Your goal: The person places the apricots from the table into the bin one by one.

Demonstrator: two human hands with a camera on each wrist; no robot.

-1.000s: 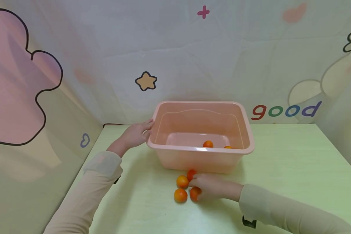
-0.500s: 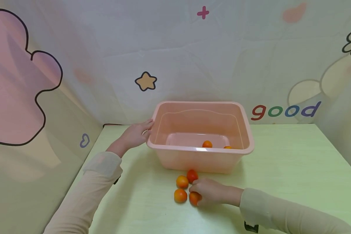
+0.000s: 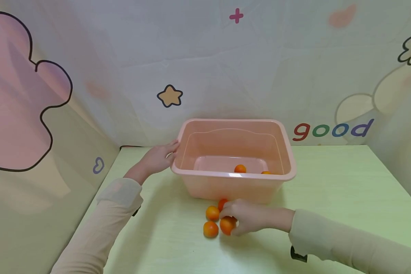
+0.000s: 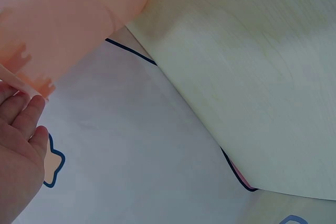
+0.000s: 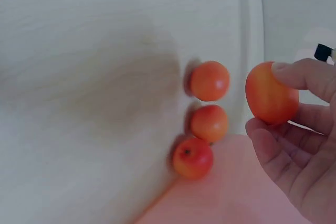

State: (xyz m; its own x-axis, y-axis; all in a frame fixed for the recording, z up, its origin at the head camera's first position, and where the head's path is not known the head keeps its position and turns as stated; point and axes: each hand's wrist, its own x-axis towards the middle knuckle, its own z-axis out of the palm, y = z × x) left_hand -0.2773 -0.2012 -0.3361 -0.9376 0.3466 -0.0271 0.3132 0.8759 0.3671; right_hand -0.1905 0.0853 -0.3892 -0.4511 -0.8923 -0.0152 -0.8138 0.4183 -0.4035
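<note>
While its thumb and curled fingers pinch one orange fruit (image 3: 227,225), the right hand (image 3: 248,221) holds it just above the pale green table (image 3: 328,182), close in front of the pink plastic tub (image 3: 233,185). From the right wrist view the held fruit (image 5: 271,99) sits between thumb and fingertips (image 5: 262,129), apart from three loose fruits in a short row on the table: one (image 5: 209,80), the next (image 5: 209,123) just beside it, and a third (image 5: 192,157) lying against the tub's wall. From the head view these three lie just left of the hand, the nearest two (image 3: 212,213) and (image 3: 210,229) in full sight, the third (image 3: 222,203) partly hidden behind the fingers. Inside the tub two more fruits rest on the bottom, one (image 3: 240,168) in plain view, the other (image 3: 266,172) mostly hidden by the near rim. The left hand (image 3: 158,156) rests with straight, relaxed fingers against the tub's left rim, grasping nothing; the left wrist view shows its fingertips (image 4: 31,114) touching the rim's edge. Cartoon-printed backdrop panels (image 3: 171,95) stand behind and beside the table.
</note>
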